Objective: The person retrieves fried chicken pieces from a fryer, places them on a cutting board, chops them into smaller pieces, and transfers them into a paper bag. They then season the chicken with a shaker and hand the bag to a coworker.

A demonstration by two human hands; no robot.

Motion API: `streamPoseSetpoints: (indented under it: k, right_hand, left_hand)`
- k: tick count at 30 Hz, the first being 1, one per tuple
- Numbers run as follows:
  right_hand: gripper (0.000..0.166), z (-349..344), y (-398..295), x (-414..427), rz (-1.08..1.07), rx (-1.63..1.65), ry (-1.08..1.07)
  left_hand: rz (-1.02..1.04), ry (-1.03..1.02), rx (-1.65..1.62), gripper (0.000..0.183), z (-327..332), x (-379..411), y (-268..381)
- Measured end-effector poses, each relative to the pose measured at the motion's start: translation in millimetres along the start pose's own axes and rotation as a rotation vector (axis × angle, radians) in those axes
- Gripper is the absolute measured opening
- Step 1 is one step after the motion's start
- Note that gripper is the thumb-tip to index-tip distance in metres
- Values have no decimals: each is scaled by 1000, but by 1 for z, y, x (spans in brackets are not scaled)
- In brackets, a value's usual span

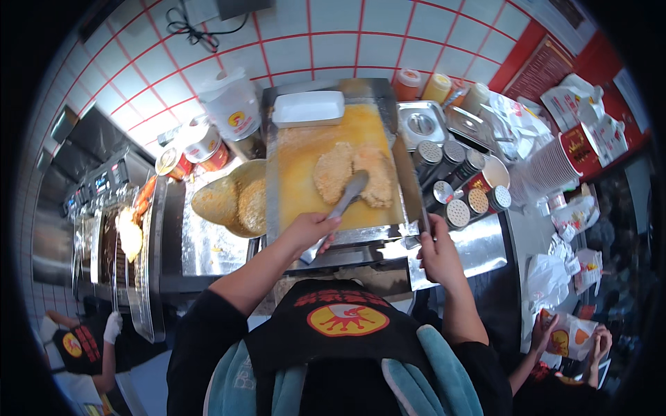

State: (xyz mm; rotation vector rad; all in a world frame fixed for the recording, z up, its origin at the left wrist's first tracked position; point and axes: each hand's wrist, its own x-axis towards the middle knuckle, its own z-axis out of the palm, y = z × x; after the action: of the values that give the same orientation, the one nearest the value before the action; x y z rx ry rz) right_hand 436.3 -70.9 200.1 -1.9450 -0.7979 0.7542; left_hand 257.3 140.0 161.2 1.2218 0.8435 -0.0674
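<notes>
My left hand (315,235) grips metal tongs (341,203), whose tips press between two flat breaded, fried cutlets, overlapping the right one. The left cutlet (332,171) and the right cutlet (380,179) lie side by side on a yellow cutting board (299,203) set in a steel tray (359,236). In my right hand (439,249) is the handle of a broad metal blade (408,174), apparently a cleaver, standing along the board's right side. Its lower edge is hard to make out. A white paper box (308,108) sits at the board's far left corner.
Steel bowls (229,200) with crumbs adjoin the tray's left side. To the right crowd shaker jars (458,213), a lidded steel container (421,122), sauce bottles (437,87) and stacked paper cups (546,161). A gloved co-worker's hand (113,326) is at the fryer (132,270); another person holds a paper bag (570,335).
</notes>
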Motion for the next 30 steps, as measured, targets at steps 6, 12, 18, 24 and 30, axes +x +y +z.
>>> streamPoseSetpoints:
  k: [6,12,18,24,30]
  right_hand:
    - [33,31,-8,9,-127,15,4]
    - [34,62,13,66,-316,-632,274]
    - [22,19,19,54,-489,-353,512]
    - [58,-83,108,34,-105,-61,824]
    - [88,-80,147,84,-223,403,451]
  left_hand:
    - [-8,113,26,25,-45,-30,-19]
    - [-17,102,62,26,-65,-38,-26]
    - [4,15,160,28,-76,-96,-16]
    - [-44,317,106,37,-128,-112,-42]
    - [-21,236,13,37,-120,-58,-29]
